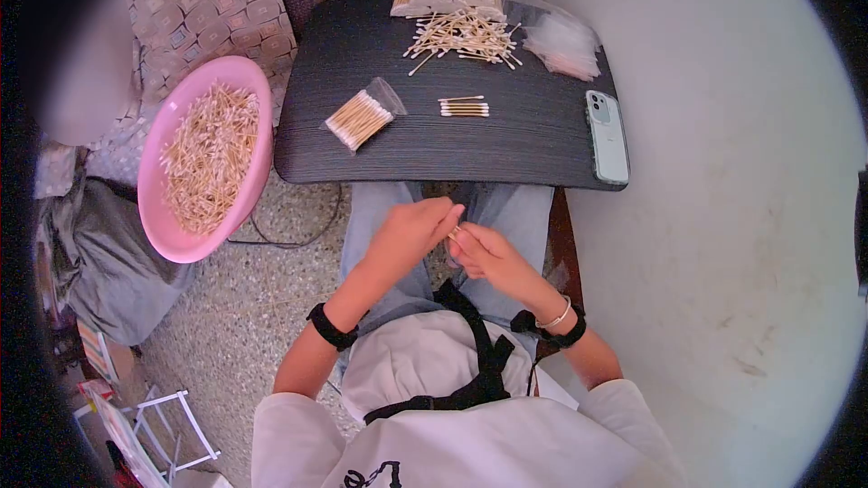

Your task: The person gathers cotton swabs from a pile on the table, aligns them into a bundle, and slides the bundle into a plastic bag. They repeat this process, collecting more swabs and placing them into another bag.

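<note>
**Light, thin swabs [456, 230] held between the hands**

The black table [380, 166] stands just beyond the grip, its near edge an obstacle; the pink basin [153, 194] is off left. The right hand [493, 262] closes on the swabs; the left hand [407, 233] curls against them, its hold unclear. Stiff sticks, probably snappable: best pinched mid-length, off the soft tips.
</note>
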### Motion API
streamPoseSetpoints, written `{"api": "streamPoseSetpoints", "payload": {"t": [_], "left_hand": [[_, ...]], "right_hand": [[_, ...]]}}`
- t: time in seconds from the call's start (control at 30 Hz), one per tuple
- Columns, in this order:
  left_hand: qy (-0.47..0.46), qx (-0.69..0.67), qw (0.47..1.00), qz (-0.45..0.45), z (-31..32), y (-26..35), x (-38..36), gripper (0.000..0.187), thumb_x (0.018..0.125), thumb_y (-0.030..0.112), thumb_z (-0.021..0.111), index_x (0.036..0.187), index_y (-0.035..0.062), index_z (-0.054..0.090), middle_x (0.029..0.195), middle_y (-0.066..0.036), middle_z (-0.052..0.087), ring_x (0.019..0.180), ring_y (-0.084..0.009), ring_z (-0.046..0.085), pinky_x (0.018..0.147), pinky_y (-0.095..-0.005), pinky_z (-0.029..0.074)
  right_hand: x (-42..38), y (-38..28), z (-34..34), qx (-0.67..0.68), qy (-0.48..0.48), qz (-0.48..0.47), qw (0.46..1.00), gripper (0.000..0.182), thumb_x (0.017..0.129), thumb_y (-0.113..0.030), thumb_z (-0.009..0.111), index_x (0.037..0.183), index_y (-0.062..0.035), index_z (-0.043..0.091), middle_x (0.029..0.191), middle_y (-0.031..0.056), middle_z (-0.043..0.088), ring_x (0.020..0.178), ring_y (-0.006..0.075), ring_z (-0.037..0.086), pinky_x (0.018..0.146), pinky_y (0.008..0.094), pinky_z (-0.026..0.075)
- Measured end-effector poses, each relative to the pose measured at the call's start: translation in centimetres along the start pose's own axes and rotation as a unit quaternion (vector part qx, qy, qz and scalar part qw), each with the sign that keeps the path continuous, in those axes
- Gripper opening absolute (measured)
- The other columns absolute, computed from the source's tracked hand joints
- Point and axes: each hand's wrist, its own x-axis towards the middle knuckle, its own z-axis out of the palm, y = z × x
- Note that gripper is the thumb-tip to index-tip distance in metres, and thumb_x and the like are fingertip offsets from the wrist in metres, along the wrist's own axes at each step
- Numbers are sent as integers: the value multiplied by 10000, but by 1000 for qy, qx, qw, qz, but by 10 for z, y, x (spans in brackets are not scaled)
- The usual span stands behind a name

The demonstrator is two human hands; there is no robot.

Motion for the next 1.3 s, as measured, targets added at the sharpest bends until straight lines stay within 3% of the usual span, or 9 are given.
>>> {"api": "streamPoseSetpoints", "payload": {"t": [0.17,0.23,0.3,0.4,0.43,0.73,0.83,1.07,1.3], "left_hand": [[-25,61,998,8,-15,-3,32,202,904,231,633,899,30,610,920,-151,617,866,-344,607,738,-402,480],[109,171,979,27,-26,-21,51,337,853,296,683,1079,56,615,1147,-142,588,1110,-356,532,918,-452,432],[174,341,924,-13,-40,-35,60,633,785,388,738,1289,69,525,1315,-121,514,1262,-379,412,1022,-542,332],[144,360,909,-149,-41,-84,60,780,743,419,764,1377,91,452,1405,-137,442,1339,-427,298,1016,-649,258],[115,338,910,-210,-42,-90,63,868,710,458,777,1410,95,415,1406,-121,460,1340,-380,336,1062,-676,182],[-70,141,988,3,-58,-61,51,626,710,260,748,1306,226,559,1282,-31,590,1366,-279,379,1112,-674,4],[-53,148,986,53,-62,-54,44,559,719,230,759,1255,210,601,1330,-20,569,1387,-272,366,1136,-644,33],[169,181,968,31,-25,-38,23,295,715,241,774,948,114,644,1154,-72,611,1200,-289,523,1093,-531,309],[222,225,948,44,-11,-38,20,221,706,165,777,850,82,632,1097,-77,607,1100,-309,555,974,-468,435]], "right_hand": [[-13,6,-14,-162,110,-56,979,352,1052,-335,391,862,-69,522,706,-32,442,630,84,403,563,250,366],[-18,6,-21,-177,129,-47,975,351,1052,-330,390,860,-67,522,704,-30,444,641,84,410,572,250,372],[-23,9,-24,-165,136,-26,976,347,1052,-320,392,860,-61,523,699,-23,445,647,88,419,582,252,381],[-26,15,-25,-196,141,-58,969,343,1052,-306,394,855,-57,524,698,-18,451,633,93,427,579,261,388],[-25,17,-25,-202,142,-59,967,341,1051,-303,396,856,-56,527,688,-10,454,621,100,433,576,266,389],[-4,4,-25,-317,179,-80,928,315,1041,-283,412,880,-44,540,650,101,512,573,213,498,583,345,416],[16,7,-27,-305,180,-116,928,318,1039,-277,411,879,-36,543,643,103,518,569,218,498,576,355,416],[58,-1,-16,-295,198,-124,926,343,1028,-266,419,859,-19,586,652,89,534,594,202,512,582,345,420],[74,4,-21,-246,198,-135,939,342,1019,-264,442,848,-19,609,606,64,509,554,159,486,539,331,400]]}}
